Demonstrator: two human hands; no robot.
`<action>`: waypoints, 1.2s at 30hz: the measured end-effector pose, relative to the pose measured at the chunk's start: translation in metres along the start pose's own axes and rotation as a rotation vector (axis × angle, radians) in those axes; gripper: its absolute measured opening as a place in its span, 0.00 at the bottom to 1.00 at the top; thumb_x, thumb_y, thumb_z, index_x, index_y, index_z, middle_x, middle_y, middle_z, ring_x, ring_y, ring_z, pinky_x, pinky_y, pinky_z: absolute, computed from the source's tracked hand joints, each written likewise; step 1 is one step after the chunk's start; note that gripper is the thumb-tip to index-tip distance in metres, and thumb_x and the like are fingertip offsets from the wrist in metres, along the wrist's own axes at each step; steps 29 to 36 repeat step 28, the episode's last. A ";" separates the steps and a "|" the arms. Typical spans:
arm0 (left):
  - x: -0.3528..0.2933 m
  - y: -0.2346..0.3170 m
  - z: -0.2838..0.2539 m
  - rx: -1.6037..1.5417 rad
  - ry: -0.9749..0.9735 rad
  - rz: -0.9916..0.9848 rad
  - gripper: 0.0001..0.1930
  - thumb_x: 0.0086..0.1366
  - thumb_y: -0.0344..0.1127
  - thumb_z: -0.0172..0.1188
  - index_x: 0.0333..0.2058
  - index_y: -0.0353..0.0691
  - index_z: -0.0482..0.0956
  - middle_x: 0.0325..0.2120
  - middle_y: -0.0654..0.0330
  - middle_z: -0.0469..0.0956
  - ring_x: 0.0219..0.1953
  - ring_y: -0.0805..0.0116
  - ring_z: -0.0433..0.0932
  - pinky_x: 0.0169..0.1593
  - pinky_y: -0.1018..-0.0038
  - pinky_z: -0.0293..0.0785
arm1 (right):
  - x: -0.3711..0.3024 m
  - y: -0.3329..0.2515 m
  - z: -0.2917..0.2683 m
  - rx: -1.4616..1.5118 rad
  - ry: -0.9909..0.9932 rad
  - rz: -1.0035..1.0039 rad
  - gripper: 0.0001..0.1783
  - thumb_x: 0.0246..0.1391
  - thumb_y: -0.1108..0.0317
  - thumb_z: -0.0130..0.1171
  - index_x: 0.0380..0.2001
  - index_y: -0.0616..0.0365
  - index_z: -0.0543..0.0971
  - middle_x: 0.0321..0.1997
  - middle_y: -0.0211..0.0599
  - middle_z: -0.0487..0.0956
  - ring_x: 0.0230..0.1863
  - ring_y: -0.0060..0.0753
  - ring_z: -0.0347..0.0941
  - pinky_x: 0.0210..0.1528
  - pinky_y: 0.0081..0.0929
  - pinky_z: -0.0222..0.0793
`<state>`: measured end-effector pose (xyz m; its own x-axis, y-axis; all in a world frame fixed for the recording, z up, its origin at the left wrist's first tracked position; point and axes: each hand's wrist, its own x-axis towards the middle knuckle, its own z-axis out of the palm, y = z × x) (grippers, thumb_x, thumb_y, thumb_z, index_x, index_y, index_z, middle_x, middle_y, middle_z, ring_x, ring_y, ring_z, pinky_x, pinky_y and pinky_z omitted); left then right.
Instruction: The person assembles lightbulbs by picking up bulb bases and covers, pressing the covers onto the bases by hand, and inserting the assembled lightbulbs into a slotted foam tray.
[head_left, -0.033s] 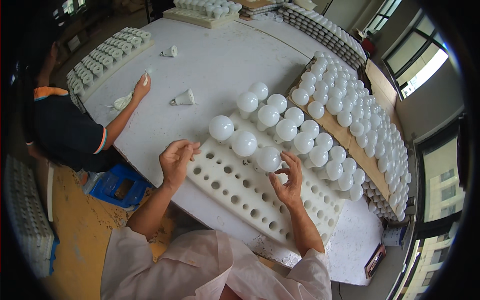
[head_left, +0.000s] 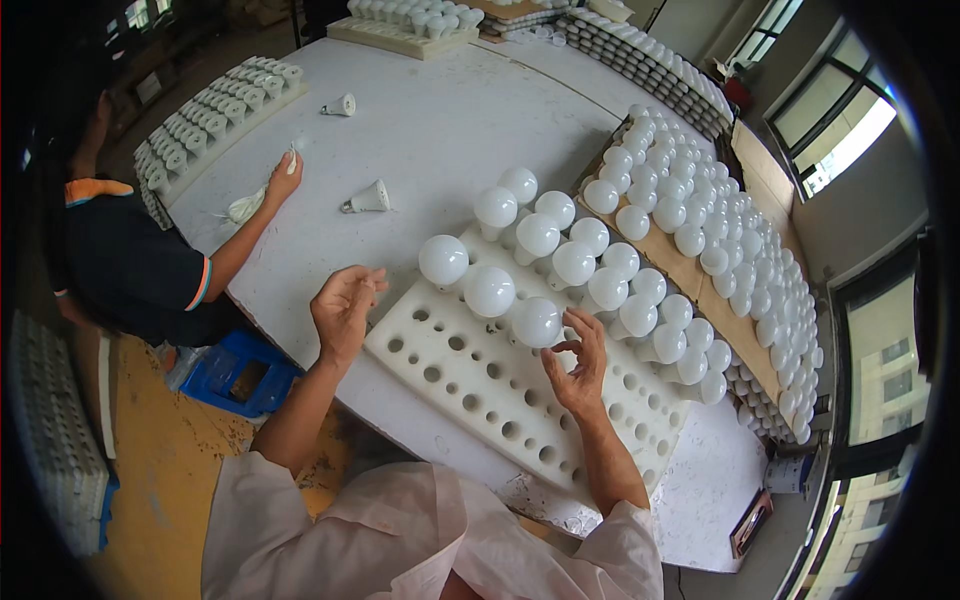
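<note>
Over the near left edge of a white foam tray with rows of holes, my left hand is raised. Its fingers are loosely bent and a little apart, with nothing visible in them. My right hand is beside the nearest white light bulb, thumb and forefinger apart at its right side. I cannot tell whether they touch the bulb. Another bulb stands just left of it, and one more at the tray's far left corner. Several other bulbs fill the tray's far rows, round ends up.
Two loose bulbs lie on the table, one nearer and one farther. A foam tray of bulbs is at the left, beside a person's hand holding a white cloth. Stacked bulbs stand at the right. A blue crate sits on the floor.
My left hand has lifted slightly up and left, away from the tray's edge. My right hand and the bulbs have hardly moved.
</note>
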<state>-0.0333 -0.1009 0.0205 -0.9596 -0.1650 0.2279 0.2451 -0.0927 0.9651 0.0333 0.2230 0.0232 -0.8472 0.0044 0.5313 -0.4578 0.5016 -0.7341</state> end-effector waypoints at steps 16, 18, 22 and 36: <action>0.239 -0.147 -0.008 1.172 -0.216 -0.096 0.32 0.50 0.35 0.68 0.52 0.32 0.65 0.51 0.43 0.71 0.54 0.47 0.71 0.57 0.61 0.68 | 0.063 0.019 -0.098 -0.222 0.181 0.023 0.25 0.43 0.79 0.64 0.49 0.57 0.75 0.48 0.43 0.74 0.42 0.33 0.74 0.37 0.25 0.75; 0.243 -0.146 -0.008 1.172 -0.192 -0.075 0.30 0.50 0.37 0.69 0.49 0.31 0.68 0.46 0.44 0.74 0.49 0.47 0.74 0.53 0.60 0.72 | 0.097 0.035 -0.119 -0.308 0.127 0.190 0.25 0.45 0.75 0.65 0.50 0.56 0.74 0.48 0.43 0.74 0.43 0.35 0.75 0.39 0.28 0.76; 0.224 -0.132 0.013 1.039 -0.098 -0.058 0.27 0.49 0.35 0.70 0.46 0.31 0.71 0.44 0.42 0.76 0.46 0.47 0.76 0.50 0.60 0.74 | 0.164 0.058 -0.129 -0.635 0.018 0.276 0.28 0.47 0.64 0.66 0.53 0.55 0.73 0.50 0.44 0.74 0.46 0.42 0.75 0.45 0.35 0.74; 0.158 -0.095 -0.012 0.075 -0.195 -0.005 0.30 0.55 0.35 0.65 0.57 0.39 0.68 0.47 0.49 0.77 0.45 0.48 0.78 0.52 0.59 0.74 | 0.209 0.069 -0.115 -1.001 -0.325 0.566 0.39 0.43 0.46 0.64 0.58 0.49 0.69 0.55 0.45 0.73 0.55 0.46 0.71 0.55 0.42 0.68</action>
